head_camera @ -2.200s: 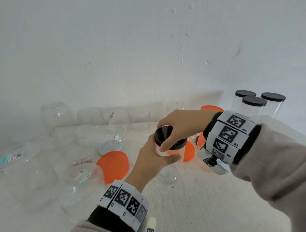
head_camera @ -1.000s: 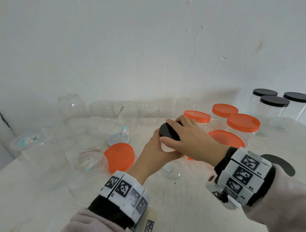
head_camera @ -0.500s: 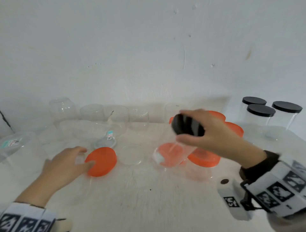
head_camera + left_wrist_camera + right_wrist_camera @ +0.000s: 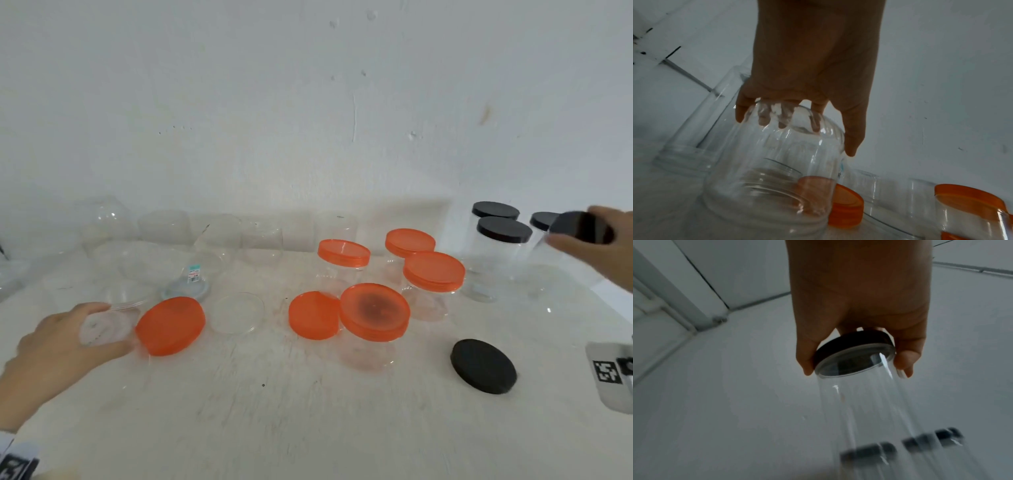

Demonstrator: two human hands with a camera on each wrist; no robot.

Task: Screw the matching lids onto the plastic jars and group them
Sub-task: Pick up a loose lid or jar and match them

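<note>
My right hand [image 4: 596, 246] grips a black lid [image 4: 579, 231] screwed on a clear jar [image 4: 548, 270], held tilted at the far right beside three black-lidded jars [image 4: 504, 229]. The right wrist view shows my fingers [image 4: 807, 353] curled round that lid [image 4: 851, 345]. At the left my left hand [image 4: 68, 342] grips the bottom end of a lidless clear jar [image 4: 106, 325]. In the left wrist view its threaded mouth [image 4: 772, 186] points away from my left hand [image 4: 795, 136]. A loose orange lid [image 4: 170, 325] lies against it.
Several orange-lidded jars [image 4: 433, 272] stand mid-table, with a second loose orange lid [image 4: 313, 315] beside them. A loose black lid [image 4: 483, 366] lies front right and a clear lid [image 4: 238, 312] in the middle. Lidless clear jars [image 4: 164, 226] line the wall [image 4: 308, 102].
My right hand has carried the black-lidded jar from the table's middle to the far right by the black-lidded jars. My left hand has taken hold of the clear jar beside the orange lid.
</note>
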